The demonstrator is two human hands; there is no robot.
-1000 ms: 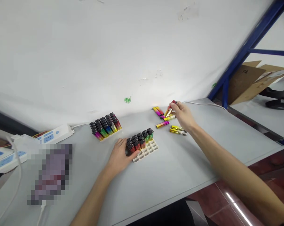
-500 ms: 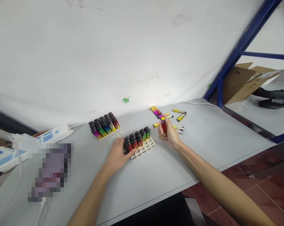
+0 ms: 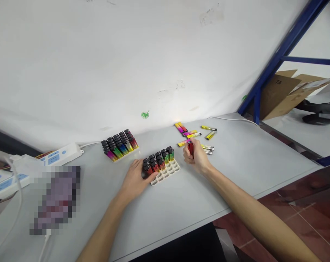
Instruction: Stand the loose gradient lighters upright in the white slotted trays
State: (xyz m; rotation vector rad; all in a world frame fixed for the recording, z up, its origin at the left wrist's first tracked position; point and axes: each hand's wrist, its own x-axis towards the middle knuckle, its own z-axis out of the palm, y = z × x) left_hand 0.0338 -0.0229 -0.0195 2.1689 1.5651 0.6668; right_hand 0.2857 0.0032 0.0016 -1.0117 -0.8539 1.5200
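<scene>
My right hand (image 3: pixel 195 155) is closed round an upright red lighter (image 3: pixel 190 147), its thumb raised at the lighter's top. To the left of it, a white slotted tray (image 3: pixel 170 170) stands on the table, holding several red and green lighters (image 3: pixel 156 163) with black tops. Its front and right slots show bare. My left hand (image 3: pixel 136 178) grips this tray's left end, thumb along the front and fingers behind. Loose lighters (image 3: pixel 191 134), mostly yellow and pink, lie on the table beyond my right hand.
A second tray of lighters (image 3: pixel 120 145) stands near the wall (image 3: pixel 113 65). At the left are a white power strip (image 3: pixel 59 154) and a blurred-out object (image 3: pixel 57 200) with a cable. A blue metal frame (image 3: pixel 279 58) and cardboard box (image 3: pixel 282 89) stand at the right.
The view has shifted slightly. My right thumb sits a little lower over the red lighter's top. My left hand keeps its grip on the tray.
</scene>
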